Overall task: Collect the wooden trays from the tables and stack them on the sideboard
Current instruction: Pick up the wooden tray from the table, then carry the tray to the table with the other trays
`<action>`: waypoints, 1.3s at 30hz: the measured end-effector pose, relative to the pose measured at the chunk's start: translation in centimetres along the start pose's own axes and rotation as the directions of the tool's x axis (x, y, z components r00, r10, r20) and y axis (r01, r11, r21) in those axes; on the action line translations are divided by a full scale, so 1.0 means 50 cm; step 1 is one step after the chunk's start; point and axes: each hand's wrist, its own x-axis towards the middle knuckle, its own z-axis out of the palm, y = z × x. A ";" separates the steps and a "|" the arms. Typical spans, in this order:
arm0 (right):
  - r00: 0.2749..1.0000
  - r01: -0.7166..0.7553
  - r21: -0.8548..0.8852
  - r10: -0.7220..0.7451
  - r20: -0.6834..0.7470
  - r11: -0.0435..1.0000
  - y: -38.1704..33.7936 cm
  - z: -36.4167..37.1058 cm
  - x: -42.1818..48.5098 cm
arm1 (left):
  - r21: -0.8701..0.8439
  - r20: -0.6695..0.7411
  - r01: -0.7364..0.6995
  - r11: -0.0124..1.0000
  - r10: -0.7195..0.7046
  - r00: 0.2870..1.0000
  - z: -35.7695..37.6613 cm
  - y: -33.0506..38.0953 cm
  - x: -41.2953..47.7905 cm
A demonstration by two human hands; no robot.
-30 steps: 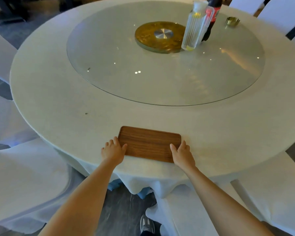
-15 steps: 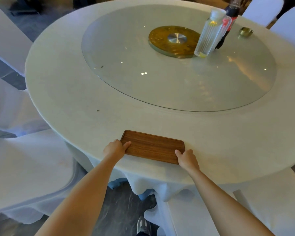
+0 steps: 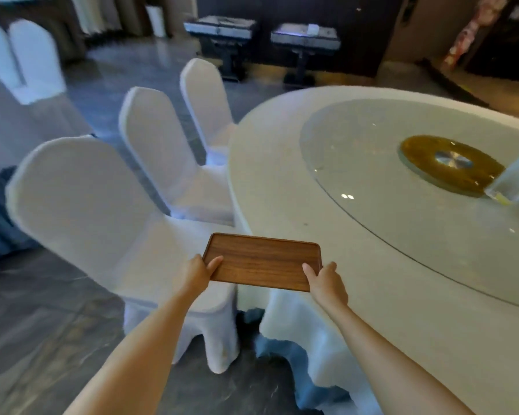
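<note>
A rectangular brown wooden tray (image 3: 262,260) is held level in the air, just off the near edge of the round white table (image 3: 282,181). My left hand (image 3: 197,272) grips its near left corner with the thumb on top. My right hand (image 3: 327,281) grips the near right corner the same way. The tray carries nothing. Part of it hangs over the seat of a white-covered chair. No sideboard can be told apart from the dark furniture at the back.
Three white-covered chairs (image 3: 81,211) line the table's left side, with more at far left. A glass turntable (image 3: 372,163) with a gold centre disc (image 3: 450,164) and a clear bottle (image 3: 516,178) sits on the table. Two dark stands (image 3: 222,28) wait at the back across open grey floor.
Both hands closed on the tray's corners and lifted it off the table edge. The view has swung left, bringing the chairs and the back of the room into sight.
</note>
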 end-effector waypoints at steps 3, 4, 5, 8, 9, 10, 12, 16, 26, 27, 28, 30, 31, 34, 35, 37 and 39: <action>0.988 0.147 -0.026 -0.146 0.045 0.989 -0.112 0.074 -0.068 | -0.003 -0.119 0.080 0.997 -0.080 0.990 -0.119 -0.110 -0.048; 0.980 0.193 -0.034 -0.191 0.064 0.981 -0.149 0.101 -0.095 | 0.019 -0.158 0.109 0.994 -0.105 0.982 -0.159 -0.149 -0.067; 0.969 0.237 -0.040 -0.233 0.086 0.971 -0.183 0.129 -0.123 | 0.042 -0.200 0.147 0.988 -0.136 0.970 -0.196 -0.191 -0.084; 0.922 0.367 -0.039 -0.358 0.147 0.929 -0.278 0.221 -0.218 | 0.019 -0.310 0.257 0.966 -0.239 0.920 -0.299 -0.330 -0.129; 0.904 0.404 -0.030 -0.394 0.168 0.914 -0.305 0.252 -0.249 | -0.002 -0.334 0.280 0.960 -0.265 0.905 -0.332 -0.374 -0.145; 0.884 0.437 -0.014 -0.427 0.189 0.899 -0.333 0.283 -0.282 | -0.029 -0.352 0.304 0.952 -0.294 0.889 -0.364 -0.414 -0.162; 0.847 0.491 0.007 -0.479 0.229 0.871 -0.386 0.343 -0.344 | -0.065 -0.403 0.339 0.939 -0.335 0.852 -0.427 -0.490 -0.200; 0.768 0.579 0.043 -0.563 0.306 0.814 -0.481 0.449 -0.455 | -0.151 -0.488 0.406 0.901 -0.425 0.763 -0.530 -0.622 -0.272; 0.611 0.726 0.079 -0.693 0.383 0.684 -0.676 0.612 -0.544 | -0.234 -0.564 0.491 0.839 -0.528 0.634 -0.676 -0.791 -0.292; 0.604 0.730 0.080 -0.696 0.389 0.678 -0.698 0.626 -0.540 | -0.240 -0.569 0.494 0.836 -0.533 0.626 -0.689 -0.800 -0.278; 0.596 0.735 0.085 -0.701 0.393 0.673 -0.720 0.642 -0.532 | -0.245 -0.575 0.496 0.833 -0.537 0.618 -0.702 -0.808 -0.261; 0.579 0.745 0.090 -0.708 0.403 0.661 -0.769 0.671 -0.514 | -0.253 -0.584 0.499 0.829 -0.542 0.604 -0.729 -0.820 -0.223; 0.571 0.751 0.091 -0.711 0.411 0.654 -0.797 0.686 -0.504 | -0.263 -0.585 0.499 0.826 -0.548 0.598 -0.743 -0.825 -0.202; 0.550 0.762 0.102 -0.722 0.421 0.640 -0.882 0.727 -0.467 | -0.305 -0.580 0.497 0.813 -0.572 0.580 -0.787 -0.841 -0.125; 0.544 0.764 0.107 -0.724 0.425 0.637 -0.912 0.739 -0.454 | -0.314 -0.579 0.497 0.809 -0.578 0.576 -0.804 -0.845 -0.098; 0.534 0.766 0.123 -0.731 0.424 0.631 -0.979 0.760 -0.427 | -0.310 -0.580 0.500 0.809 -0.577 0.574 -0.845 -0.849 -0.042; 0.518 0.774 0.144 -0.747 0.416 0.617 -1.051 0.778 -0.400 | -0.302 -0.594 0.500 0.812 -0.570 0.568 -0.895 -0.848 0.012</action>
